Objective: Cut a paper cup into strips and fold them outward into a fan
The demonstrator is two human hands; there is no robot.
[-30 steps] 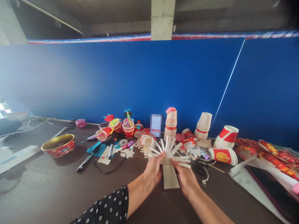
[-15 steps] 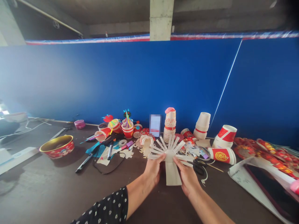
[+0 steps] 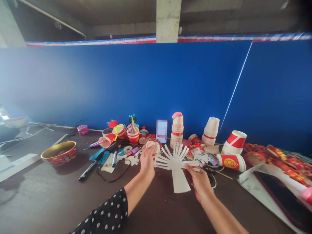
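Note:
A cut-up paper cup (image 3: 180,180) with strips fanned out around its round base and one wide panel pointing down is in the middle of the head view. My right hand (image 3: 198,178) pinches it by the strips on its right side. Off to the left of the cup, my left hand (image 3: 147,162) is open with fingers stretched forward. Its fingertips are over a pale frilly paper piece (image 3: 155,145); whether they touch it, I cannot tell.
A tall stack of paper cups (image 3: 177,133) stands behind. Red cups (image 3: 133,137), a black marker (image 3: 85,173) and tape (image 3: 128,149) lie to the left, beside a red and gold bowl (image 3: 59,155). At right are a tipped cup (image 3: 230,162) and a dark tablet (image 3: 280,198).
My left hand has let go of the cut paper cup and moved left and forward to the frilly paper piece. My right hand still holds the cut cup, now shifted slightly right.

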